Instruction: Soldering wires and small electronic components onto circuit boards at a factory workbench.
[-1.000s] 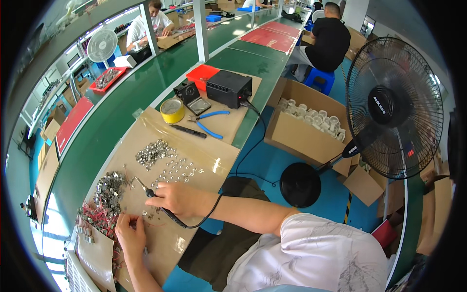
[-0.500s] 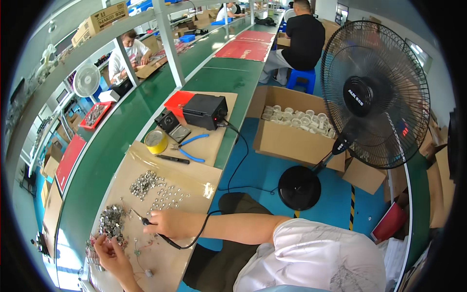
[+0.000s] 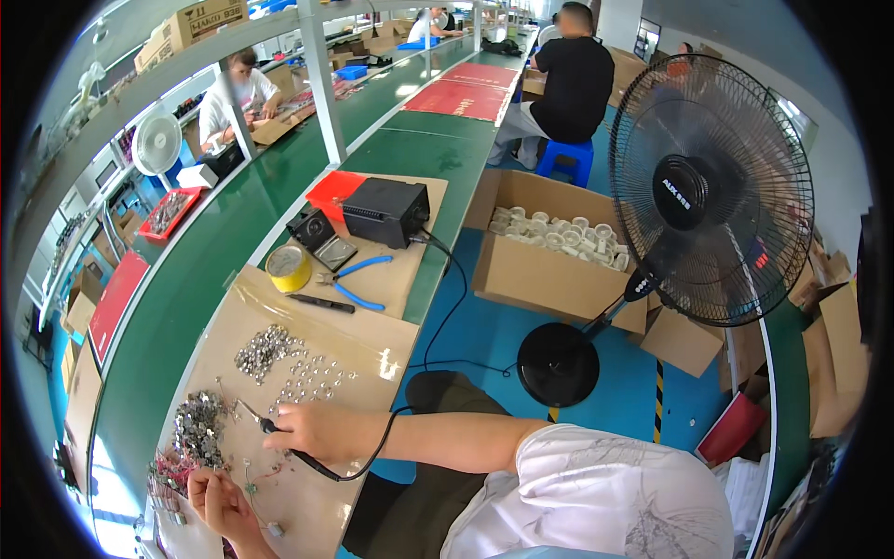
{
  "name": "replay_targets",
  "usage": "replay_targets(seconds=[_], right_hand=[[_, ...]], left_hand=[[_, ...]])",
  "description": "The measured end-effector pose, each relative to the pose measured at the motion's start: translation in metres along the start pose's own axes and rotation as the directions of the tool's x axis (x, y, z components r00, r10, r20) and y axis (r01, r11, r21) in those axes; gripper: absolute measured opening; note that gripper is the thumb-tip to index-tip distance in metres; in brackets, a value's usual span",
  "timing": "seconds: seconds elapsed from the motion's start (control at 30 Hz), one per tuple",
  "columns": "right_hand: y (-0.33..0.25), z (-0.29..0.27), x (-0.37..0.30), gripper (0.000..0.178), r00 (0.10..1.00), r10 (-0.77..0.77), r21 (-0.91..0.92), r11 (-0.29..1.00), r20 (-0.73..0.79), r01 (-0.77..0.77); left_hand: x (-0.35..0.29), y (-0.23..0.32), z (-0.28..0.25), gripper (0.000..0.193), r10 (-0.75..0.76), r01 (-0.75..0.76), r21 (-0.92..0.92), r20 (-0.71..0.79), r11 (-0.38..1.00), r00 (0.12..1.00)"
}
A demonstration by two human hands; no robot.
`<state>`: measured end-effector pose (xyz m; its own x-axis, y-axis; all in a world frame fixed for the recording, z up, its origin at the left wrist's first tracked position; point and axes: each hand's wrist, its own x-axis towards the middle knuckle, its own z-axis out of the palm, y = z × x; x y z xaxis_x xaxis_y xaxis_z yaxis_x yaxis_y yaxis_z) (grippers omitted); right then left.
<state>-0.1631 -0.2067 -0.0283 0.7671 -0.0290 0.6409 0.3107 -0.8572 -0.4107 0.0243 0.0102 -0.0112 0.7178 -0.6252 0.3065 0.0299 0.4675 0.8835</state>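
Observation:
My right hand (image 3: 321,433) is closed around the black handle of a soldering iron (image 3: 312,463); its bare metal tip points up and left, just right of a heap of small silver metal parts (image 3: 197,430). Below that heap, my left hand (image 3: 222,503) has its fingertips pinched together, and what they hold is too small to make out. Small parts with red wires (image 3: 168,489) lie left of it. To its right are a small green piece with thin wires (image 3: 251,487) and a little grey block (image 3: 275,529). Farther up sit a pile of shiny round metal pieces (image 3: 265,352) and several scattered ones (image 3: 315,377).
Beyond are a yellow solder spool (image 3: 289,270), blue-handled cutters (image 3: 363,266), a black pen-like tool (image 3: 321,304), a black soldering station (image 3: 386,211) and a red bin (image 3: 335,194). The iron's cord loops over my right forearm. A fan (image 3: 689,191) and a carton of white parts (image 3: 549,270) stand right.
My left hand has moved down a little from the metal heap, its fingers now drawn into a pinch. The right hand keeps the iron in nearly the same place. The view has shifted slightly.

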Motion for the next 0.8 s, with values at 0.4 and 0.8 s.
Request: replay_targets(seconds=[0.4,0.8], right_hand=[[-0.011,0.0,0.003,0.041,0.996,0.027,0.073,0.997,0.085,-0.034],[-0.019,-0.029,-0.029,0.042,0.892,0.435,0.421,0.837,-0.126,-0.349]], left_hand=[[-0.01,-0.004,0.015,0.004,-0.022,0.063,0.16,-0.242,0.985,0.97],[-0.007,-0.001,0.05,0.01,0.111,0.036,0.762,-0.141,0.646,0.984]])
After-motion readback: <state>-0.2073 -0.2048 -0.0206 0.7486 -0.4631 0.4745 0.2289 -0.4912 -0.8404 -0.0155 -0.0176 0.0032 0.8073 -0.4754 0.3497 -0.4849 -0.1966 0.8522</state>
